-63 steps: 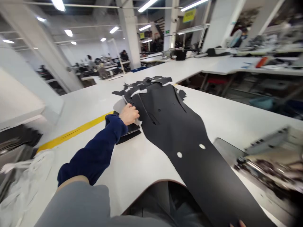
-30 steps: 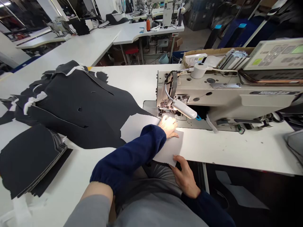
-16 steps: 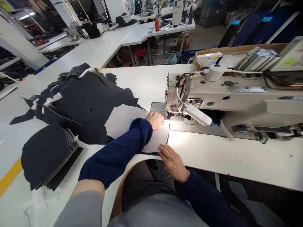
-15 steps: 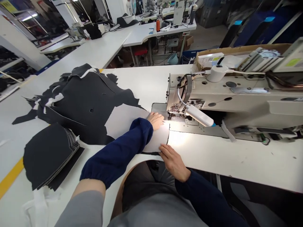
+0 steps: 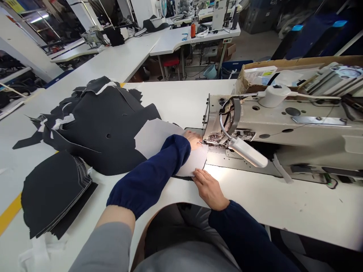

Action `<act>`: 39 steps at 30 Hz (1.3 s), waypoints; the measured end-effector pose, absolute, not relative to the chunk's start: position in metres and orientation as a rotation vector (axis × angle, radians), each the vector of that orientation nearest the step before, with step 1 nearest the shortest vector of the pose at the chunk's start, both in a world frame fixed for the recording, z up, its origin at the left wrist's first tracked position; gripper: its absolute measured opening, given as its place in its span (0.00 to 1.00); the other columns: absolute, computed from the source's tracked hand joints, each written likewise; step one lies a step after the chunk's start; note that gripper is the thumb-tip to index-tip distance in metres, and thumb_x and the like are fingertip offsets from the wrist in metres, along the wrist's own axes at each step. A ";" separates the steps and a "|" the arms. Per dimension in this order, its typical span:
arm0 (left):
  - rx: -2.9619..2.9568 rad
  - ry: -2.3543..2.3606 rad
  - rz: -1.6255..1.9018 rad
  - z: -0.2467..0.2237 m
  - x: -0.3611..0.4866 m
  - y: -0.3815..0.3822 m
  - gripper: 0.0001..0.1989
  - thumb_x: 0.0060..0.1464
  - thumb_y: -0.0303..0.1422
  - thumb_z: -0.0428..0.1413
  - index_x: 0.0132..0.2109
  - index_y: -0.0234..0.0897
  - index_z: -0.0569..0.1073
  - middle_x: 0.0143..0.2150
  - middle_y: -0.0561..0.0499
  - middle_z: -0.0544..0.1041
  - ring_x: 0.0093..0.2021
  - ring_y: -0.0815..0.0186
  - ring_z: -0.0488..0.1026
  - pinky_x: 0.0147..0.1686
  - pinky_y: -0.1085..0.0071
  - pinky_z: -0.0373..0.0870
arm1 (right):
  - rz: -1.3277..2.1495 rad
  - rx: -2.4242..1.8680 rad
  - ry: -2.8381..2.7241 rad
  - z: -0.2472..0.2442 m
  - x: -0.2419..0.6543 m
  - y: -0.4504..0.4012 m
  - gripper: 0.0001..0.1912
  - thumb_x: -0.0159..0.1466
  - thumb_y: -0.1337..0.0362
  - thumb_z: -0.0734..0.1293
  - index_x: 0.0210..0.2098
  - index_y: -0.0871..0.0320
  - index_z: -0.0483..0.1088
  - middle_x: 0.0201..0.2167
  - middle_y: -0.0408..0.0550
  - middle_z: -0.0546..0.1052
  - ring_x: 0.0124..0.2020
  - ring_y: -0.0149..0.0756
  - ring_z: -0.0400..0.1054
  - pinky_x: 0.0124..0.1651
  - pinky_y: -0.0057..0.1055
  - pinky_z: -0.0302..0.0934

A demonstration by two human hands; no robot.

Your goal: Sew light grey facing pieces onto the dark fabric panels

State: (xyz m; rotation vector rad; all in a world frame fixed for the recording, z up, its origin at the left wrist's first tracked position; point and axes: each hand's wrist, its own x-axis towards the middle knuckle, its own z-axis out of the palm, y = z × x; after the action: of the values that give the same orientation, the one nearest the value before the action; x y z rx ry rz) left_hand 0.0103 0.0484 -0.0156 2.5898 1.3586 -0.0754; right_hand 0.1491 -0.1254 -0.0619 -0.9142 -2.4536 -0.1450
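A light grey fabric piece with a dark layer under its edge lies across the sewing machine's plate. My left hand rests on it right beside the needle area of the sewing machine, fingers partly hidden by the sleeve and machine head. At the near right corner of the piece, my right hand grips the edge, thumb and fingers close together. The lamp on the machine lights the spot to the right of the fabric.
Left of the fabric lies a heap of dark cut pieces, with a stack of dark curved panels nearer me. A cardboard box of parts stands behind the machine. More white tables stretch away behind.
The grey piece and both hands have shifted slightly toward the machine, my left hand now closer to the needle area. The view has also moved a little.
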 end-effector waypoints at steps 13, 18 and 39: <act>2.582 1.408 -0.114 -0.017 0.017 0.056 0.11 0.58 0.35 0.50 0.40 0.36 0.75 0.40 0.47 0.77 0.44 0.59 0.71 0.47 0.61 0.61 | -0.139 -0.919 -2.425 -0.062 0.155 -0.118 0.18 0.65 0.78 0.53 0.39 0.61 0.72 0.45 0.49 0.74 0.52 0.37 0.65 0.56 0.37 0.61; 2.770 1.326 0.167 -0.012 -0.004 0.016 0.17 0.59 0.40 0.51 0.52 0.38 0.70 0.57 0.45 0.67 0.58 0.56 0.62 0.60 0.53 0.50 | -0.127 -0.940 -2.441 -0.060 0.154 -0.121 0.19 0.64 0.79 0.51 0.35 0.62 0.72 0.44 0.51 0.72 0.53 0.38 0.63 0.56 0.37 0.60; 2.890 1.057 -0.155 -0.023 -0.025 -0.067 0.22 0.60 0.27 0.44 0.61 0.39 0.62 0.65 0.53 0.59 0.65 0.55 0.52 0.60 0.58 0.56 | -0.138 -1.216 -2.475 -0.058 0.132 -0.154 0.21 0.67 0.64 0.59 0.54 0.74 0.64 0.51 0.65 0.68 0.54 0.51 0.60 0.58 0.48 0.56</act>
State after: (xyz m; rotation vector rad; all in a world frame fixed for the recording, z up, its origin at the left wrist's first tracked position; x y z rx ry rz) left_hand -0.0254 -0.0666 -0.0226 2.8899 1.0568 -0.1552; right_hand 0.1317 -0.1538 -0.0580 -1.2159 -2.4748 -0.1376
